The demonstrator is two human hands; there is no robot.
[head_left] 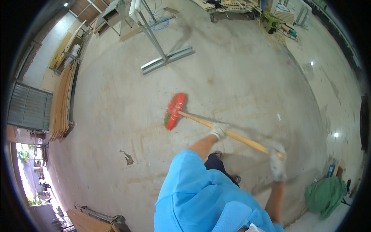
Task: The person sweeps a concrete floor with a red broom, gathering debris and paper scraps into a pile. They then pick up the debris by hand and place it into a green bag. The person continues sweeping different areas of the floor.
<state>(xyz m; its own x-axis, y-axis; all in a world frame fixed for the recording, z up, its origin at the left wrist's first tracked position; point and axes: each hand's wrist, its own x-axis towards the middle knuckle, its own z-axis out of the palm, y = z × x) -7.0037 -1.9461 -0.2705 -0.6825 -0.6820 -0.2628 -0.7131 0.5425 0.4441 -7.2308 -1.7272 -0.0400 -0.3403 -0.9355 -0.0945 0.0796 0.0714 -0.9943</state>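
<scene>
A broom with a wooden handle [247, 142] slants across the floor in front of me. Its red head [176, 111], with some greenish bristles along the left side, rests on the concrete to the left. Partway down the handle, my left hand [219, 130], in a whitish glove, is wrapped round the wood. My right hand [277, 162], gloved too and somewhat smeared by motion, grips the handle close to its upper end.
A metal stand [166, 60] has its foot on the floor ahead. Stacked brown sheets [62, 102] lean at the left wall. A green cloth bundle [325, 195] lies at the lower right; a green stool [271, 22] and a loaded cart [232, 8] are far off.
</scene>
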